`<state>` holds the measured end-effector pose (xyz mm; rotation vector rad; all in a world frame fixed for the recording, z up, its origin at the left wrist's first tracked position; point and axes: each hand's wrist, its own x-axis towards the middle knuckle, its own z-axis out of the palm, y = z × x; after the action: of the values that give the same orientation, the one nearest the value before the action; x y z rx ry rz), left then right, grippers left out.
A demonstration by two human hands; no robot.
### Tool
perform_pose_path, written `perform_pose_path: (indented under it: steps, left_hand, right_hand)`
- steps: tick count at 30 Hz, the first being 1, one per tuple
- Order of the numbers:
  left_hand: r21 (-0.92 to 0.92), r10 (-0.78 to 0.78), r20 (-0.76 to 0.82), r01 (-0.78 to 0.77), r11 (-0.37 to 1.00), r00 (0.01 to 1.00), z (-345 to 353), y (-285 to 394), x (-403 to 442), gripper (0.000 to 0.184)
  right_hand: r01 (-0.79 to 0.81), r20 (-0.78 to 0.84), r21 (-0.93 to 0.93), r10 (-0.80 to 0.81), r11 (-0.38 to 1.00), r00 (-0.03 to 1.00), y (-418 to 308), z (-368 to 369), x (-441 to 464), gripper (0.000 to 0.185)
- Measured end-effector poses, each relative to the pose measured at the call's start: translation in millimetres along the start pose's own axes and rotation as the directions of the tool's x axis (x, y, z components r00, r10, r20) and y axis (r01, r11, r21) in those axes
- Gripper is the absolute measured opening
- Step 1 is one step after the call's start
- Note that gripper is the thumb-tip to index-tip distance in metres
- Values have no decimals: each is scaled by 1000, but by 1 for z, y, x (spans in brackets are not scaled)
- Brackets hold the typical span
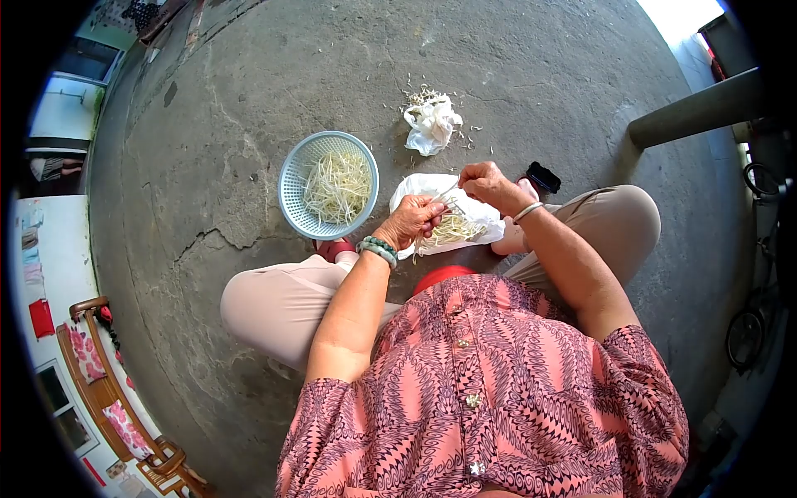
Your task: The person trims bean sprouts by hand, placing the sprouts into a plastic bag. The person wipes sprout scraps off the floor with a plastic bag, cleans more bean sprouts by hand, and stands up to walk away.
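Observation:
Bean sprouts are pinched in the fingers of my left hand (409, 221), which is over the left edge of a white plastic bag (409, 186). More bean sprouts (459, 231) lie on that spread bag, below both hands. My right hand (490, 186) is closed at the bag's upper right, its fingertips pinching the end of a pale sprout that reaches toward my left hand. To the left stands a light blue plastic basket (287, 187) with a heap of white bean sprouts (338, 187) in it.
A crumpled white bag (432, 124) lies ahead on the concrete floor (224, 108), with scraps scattered round it. A black object (544, 177) is by my right foot. A pillar (697, 108) rises at right; a wooden bench (104, 390) stands far left.

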<state>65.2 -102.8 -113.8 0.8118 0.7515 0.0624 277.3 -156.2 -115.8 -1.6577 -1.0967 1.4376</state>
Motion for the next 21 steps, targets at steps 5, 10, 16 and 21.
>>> perform_pose_path:
  steps: [5, 10, 16, 21]
  left_hand:
    - [28, -22, -17, 23, 999, 1000, -2, -2, 2, 18]
    - [45, -35, -31, 37, 998, 999, -1, -2, 1, 19]
    - [82, -53, -36, 55, 995, 998, 0, -4, 5, 19]
    - [95, -66, -53, 70, 993, 996, 1, -3, 4, 21]
  right_hand:
    - [-54, 119, 226, 28, 972, 992, -28, -9, -11, 14]
    - [46, 149, 55, -54, 997, 987, -27, -7, -9, 12]
    - [386, 0, -672, -521, 632, 853, -5, 14, -5, 7]
    - [244, -101, -731, -454, 638, 885, 4, 14, 0, 10]
